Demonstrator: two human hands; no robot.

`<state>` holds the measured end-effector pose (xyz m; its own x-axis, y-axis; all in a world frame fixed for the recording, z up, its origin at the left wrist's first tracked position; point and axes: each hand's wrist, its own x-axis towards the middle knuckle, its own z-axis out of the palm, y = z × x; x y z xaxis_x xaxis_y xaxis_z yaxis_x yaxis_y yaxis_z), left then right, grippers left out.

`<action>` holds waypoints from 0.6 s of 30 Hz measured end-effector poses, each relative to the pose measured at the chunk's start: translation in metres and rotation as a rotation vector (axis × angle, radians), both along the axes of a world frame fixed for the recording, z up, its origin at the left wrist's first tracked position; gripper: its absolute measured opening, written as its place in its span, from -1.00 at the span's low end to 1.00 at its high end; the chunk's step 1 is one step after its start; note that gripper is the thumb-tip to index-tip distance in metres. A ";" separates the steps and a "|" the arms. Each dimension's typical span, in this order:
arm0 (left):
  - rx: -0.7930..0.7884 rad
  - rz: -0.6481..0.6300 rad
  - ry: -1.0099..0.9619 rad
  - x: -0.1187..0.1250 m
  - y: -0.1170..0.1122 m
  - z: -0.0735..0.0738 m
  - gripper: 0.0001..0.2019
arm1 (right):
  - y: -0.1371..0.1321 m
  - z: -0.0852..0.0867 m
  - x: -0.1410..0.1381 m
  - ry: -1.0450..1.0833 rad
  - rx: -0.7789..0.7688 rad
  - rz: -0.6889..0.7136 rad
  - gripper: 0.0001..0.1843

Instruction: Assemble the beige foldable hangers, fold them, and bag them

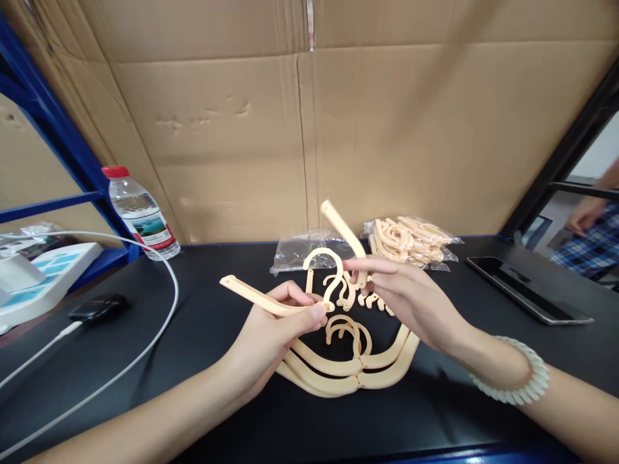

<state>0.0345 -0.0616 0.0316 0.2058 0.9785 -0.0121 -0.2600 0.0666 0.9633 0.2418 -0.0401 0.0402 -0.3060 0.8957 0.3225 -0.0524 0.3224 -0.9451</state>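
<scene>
My left hand (285, 322) pinches a cream plastic hanger arm (256, 298) together with a curved hanger hook (325, 258) at the joint where they meet. The hook stands up from the fingertips. To the right, my right hand (406, 290) grips another hanger arm (344, 229), which points up and to the left, apart from the hook. Below the hands lie assembled hangers (338, 380), stacked with their hooks toward the back. Loose hooks and small hanger pieces (377, 301) are scattered behind them, partly covered by my right hand.
Behind the hands lie an empty clear plastic bag (297, 250) and a bag of hanger parts (411, 238). A phone (527, 290) rests at right. At left are a water bottle (142, 216), a power strip (48, 277) and a white cable (175, 290). Another person's hand (585, 216) shows far right.
</scene>
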 end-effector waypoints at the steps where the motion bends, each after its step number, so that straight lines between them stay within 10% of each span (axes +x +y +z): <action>1: 0.000 0.003 0.000 0.000 0.000 0.000 -0.73 | -0.001 -0.002 -0.002 0.045 -0.050 -0.006 -0.75; 8: 0.022 0.006 -0.010 0.000 -0.001 -0.002 -0.75 | 0.002 -0.017 -0.006 0.413 -0.262 -0.013 -0.85; 18: 0.038 -0.021 -0.023 0.001 -0.003 0.001 -0.75 | -0.009 -0.018 -0.018 0.368 -0.342 0.071 -0.86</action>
<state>0.0352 -0.0648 0.0331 0.2263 0.9736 0.0299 -0.2813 0.0360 0.9589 0.2240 -0.0495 0.0221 -0.2914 0.9499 0.1127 -0.4127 -0.0186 -0.9107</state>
